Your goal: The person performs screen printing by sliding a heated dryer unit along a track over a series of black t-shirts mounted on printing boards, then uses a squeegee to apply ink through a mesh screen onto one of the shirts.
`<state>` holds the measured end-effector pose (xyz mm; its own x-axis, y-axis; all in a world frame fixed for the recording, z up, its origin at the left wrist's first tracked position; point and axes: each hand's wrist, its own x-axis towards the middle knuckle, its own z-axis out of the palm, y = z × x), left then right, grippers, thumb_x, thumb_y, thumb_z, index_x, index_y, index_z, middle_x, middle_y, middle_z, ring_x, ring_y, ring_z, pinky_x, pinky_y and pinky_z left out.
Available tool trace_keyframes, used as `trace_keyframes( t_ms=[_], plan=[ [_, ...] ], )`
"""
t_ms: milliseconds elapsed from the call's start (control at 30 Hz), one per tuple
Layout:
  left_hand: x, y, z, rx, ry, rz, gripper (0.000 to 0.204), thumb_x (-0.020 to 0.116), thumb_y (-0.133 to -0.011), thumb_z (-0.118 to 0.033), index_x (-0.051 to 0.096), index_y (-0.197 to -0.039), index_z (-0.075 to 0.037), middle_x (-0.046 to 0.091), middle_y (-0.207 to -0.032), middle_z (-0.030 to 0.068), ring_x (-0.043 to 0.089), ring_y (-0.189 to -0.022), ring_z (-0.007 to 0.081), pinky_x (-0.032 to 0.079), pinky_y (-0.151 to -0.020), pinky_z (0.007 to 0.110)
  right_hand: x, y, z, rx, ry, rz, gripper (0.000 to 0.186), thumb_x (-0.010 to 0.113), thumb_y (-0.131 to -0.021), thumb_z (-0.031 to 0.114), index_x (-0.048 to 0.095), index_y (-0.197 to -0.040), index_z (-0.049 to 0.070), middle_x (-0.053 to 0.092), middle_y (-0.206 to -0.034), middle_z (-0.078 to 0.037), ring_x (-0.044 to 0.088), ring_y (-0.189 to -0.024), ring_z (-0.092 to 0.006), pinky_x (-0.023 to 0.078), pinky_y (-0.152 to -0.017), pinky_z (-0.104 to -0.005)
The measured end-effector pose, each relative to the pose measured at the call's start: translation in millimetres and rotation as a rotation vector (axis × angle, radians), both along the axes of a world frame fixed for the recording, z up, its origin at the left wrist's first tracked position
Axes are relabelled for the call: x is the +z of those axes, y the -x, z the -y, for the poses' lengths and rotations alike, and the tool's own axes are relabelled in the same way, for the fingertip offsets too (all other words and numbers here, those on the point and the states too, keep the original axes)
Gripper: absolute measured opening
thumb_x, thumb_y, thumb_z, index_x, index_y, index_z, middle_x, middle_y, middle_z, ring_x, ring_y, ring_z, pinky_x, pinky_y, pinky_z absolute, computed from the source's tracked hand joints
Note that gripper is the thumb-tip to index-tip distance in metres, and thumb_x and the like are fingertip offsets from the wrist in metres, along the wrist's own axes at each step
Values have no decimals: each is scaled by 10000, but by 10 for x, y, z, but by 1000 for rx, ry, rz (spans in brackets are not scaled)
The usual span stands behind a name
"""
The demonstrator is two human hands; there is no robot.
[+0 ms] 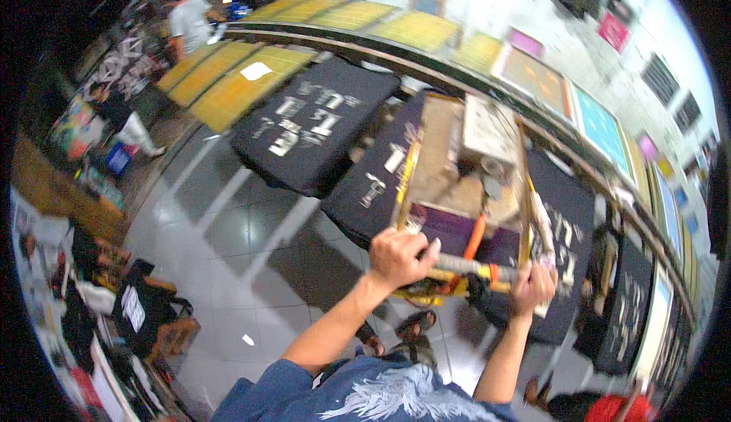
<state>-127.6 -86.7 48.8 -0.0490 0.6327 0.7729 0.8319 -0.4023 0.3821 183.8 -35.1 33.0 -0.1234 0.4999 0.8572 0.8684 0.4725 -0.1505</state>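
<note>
My left hand (400, 257) is closed around the left end of a grey handle bar (455, 265). At the bar's right end my right hand (532, 288) is closed too. The bar belongs to a yellow-edged frame (407, 182) with a brown, stained bed, which looks like a trolley; its underside is hidden. On its far part rests a whitish box (489, 129). An orange-handled tool (477, 235) lies toward me, by a dark purple strip (442, 224). Black printed T-shirts (365, 186) lie flat on both sides of the frame.
Another black printed shirt (312, 129) lies to the left, beyond it yellow boards (244, 79). A long rail (426, 71) curves behind, with coloured frames (601, 132) against the wall. A wooden stool (179, 338) stands left on the tiled floor (251, 270). Another person (190, 26) stands far left.
</note>
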Motion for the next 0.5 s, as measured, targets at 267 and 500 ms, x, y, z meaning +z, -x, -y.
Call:
trace_keyframes(
  t_ms=[267, 500],
  plan=[
    [64, 11, 49, -32, 36, 25, 290, 782, -865, -250, 617, -669, -114, 622, -606, 76, 613, -537, 283, 468, -545, 399, 168, 86, 111, -36, 109, -6, 291, 632, -915, 174, 533, -654, 89, 542, -623, -112, 555, -597, -323, 418, -662, -435],
    [55, 20, 74, -31, 37, 26, 284, 779, -867, -245, 619, -671, -115, 619, -606, 75, 619, -548, 287, 478, -558, 405, 180, 94, 150, -24, 106, -15, 301, 614, -926, 168, 537, -645, 91, 528, -604, -95, 546, -581, -290, 402, -652, -414]
  ],
)
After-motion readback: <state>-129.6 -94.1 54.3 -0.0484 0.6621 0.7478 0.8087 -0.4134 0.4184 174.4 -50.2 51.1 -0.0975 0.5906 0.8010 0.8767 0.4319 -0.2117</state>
